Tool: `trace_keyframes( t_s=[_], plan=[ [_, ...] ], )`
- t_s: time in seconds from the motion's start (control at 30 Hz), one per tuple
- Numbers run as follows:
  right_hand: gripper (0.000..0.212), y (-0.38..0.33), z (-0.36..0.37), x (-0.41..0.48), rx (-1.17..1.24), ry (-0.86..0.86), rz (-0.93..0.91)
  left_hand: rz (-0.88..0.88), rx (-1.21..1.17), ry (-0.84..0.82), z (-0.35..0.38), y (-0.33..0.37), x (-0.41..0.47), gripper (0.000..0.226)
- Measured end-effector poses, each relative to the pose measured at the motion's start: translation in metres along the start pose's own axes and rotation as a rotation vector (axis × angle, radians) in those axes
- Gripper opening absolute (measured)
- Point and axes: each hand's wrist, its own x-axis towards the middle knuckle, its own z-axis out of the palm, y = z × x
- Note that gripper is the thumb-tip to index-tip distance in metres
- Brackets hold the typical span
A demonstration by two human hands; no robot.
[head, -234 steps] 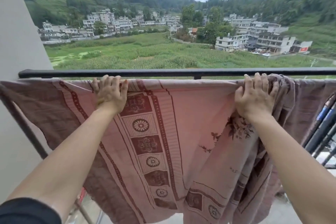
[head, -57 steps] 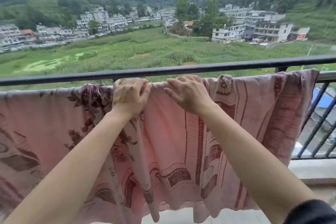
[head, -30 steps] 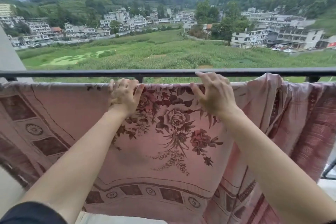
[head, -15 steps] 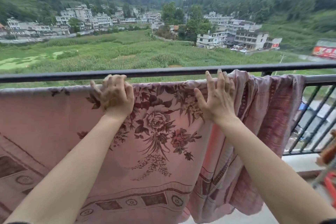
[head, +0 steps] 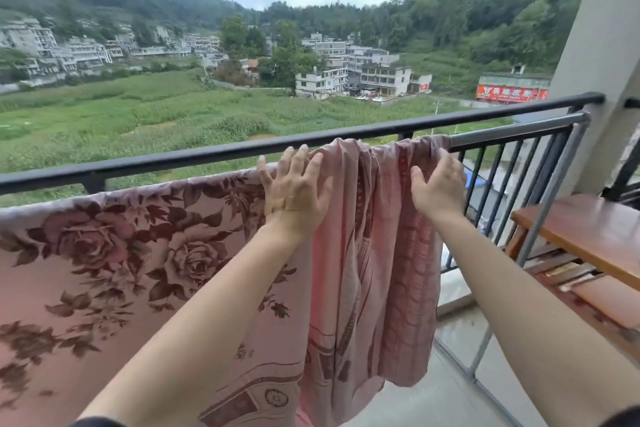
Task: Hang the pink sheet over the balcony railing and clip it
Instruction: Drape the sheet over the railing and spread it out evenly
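Observation:
The pink sheet (head: 145, 260), printed with dark roses, hangs over a grey bar (head: 512, 130) just below the black top railing (head: 180, 159). Its left part lies spread flat; its right end is bunched in vertical folds (head: 377, 253). My left hand (head: 298, 191) rests flat on the sheet near the top, fingers spread, a plaster on its back. My right hand (head: 438, 184) is at the sheet's right edge, thumb on the front and fingers curled around the edge. No clip is in view.
Black balusters (head: 502, 184) continue to the right of the sheet. A wooden bench (head: 588, 236) and a grey upright pole (head: 550, 204) stand at the right, beside a pale pillar (head: 595, 62). Wet concrete floor (head: 446, 388) lies below. Fields and houses are beyond.
Both hands have slid right along the bar to the sheet's bunched right end. My right hand went from flat on the cloth to curled around its edge. The view swung right.

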Motion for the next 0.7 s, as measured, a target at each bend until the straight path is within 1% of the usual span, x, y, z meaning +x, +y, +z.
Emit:
trace_keyframes(
  t_s=[0.07, 0.1, 0.13, 0.17, 0.2, 0.23, 0.3, 0.33, 0.37, 0.43, 0.5, 0.53, 0.63, 0.67, 0.7],
  plan=[
    [0.079, -0.009, 0.008, 0.017, 0.174, -0.051, 0.145, -0.027, -0.024, 0.045, 0.003, -0.003, 0.005, 0.049],
    [0.079, -0.01, 0.009, 0.026, 0.257, -0.095, 0.204, -0.02, -0.03, 0.057, 0.005, 0.001, 0.009, 0.049],
    [0.071, -0.007, 0.007, 0.033, 0.307, -0.139, 0.223, -0.004, -0.027, 0.061, 0.007, 0.01, 0.013, 0.05],
    [0.054, -0.004, 0.005, 0.04, 0.32, -0.175, 0.197, 0.015, -0.012, 0.059, 0.009, 0.023, 0.019, 0.05],
    [0.035, -0.004, 0.0, 0.04, 0.305, -0.191, 0.12, 0.034, 0.01, 0.05, 0.005, 0.033, 0.024, 0.051],
    [0.023, -0.004, -0.008, 0.038, 0.284, -0.194, 0.029, 0.043, 0.034, 0.035, 0.002, 0.043, 0.029, 0.051],
    [0.016, 0.003, -0.029, 0.046, 0.282, -0.171, -0.089, 0.005, 0.084, -0.022, 0.003, 0.067, 0.044, 0.048],
    [0.014, 0.008, -0.039, 0.054, 0.308, -0.16, -0.114, -0.031, 0.103, -0.044, 0.005, 0.077, 0.051, 0.042],
    [0.014, 0.015, -0.05, 0.063, 0.342, -0.14, -0.125, -0.065, 0.104, -0.036, 0.008, 0.088, 0.057, 0.033],
    [0.016, 0.032, -0.07, 0.084, 0.362, -0.075, -0.125, -0.081, 0.063, 0.056, 0.014, 0.112, 0.069, 0.02],
    [0.021, 0.048, -0.088, 0.104, 0.343, 0.007, -0.097, -0.024, -0.005, 0.145, 0.019, 0.141, 0.084, 0.014],
    [0.025, 0.056, -0.097, 0.114, 0.331, 0.05, -0.059, 0.017, -0.06, 0.156, 0.02, 0.157, 0.091, 0.013],
    [0.03, 0.086, -0.106, 0.139, 0.332, 0.094, 0.044, 0.084, -0.215, 0.106, 0.037, 0.199, 0.099, 0.015],
    [0.034, 0.1, -0.1, 0.143, 0.332, 0.112, 0.073, 0.099, -0.249, 0.069, 0.048, 0.205, 0.094, 0.016],
    [0.043, 0.111, -0.094, 0.145, 0.324, 0.138, 0.098, 0.108, -0.276, 0.029, 0.057, 0.207, 0.09, 0.017]
  ],
)
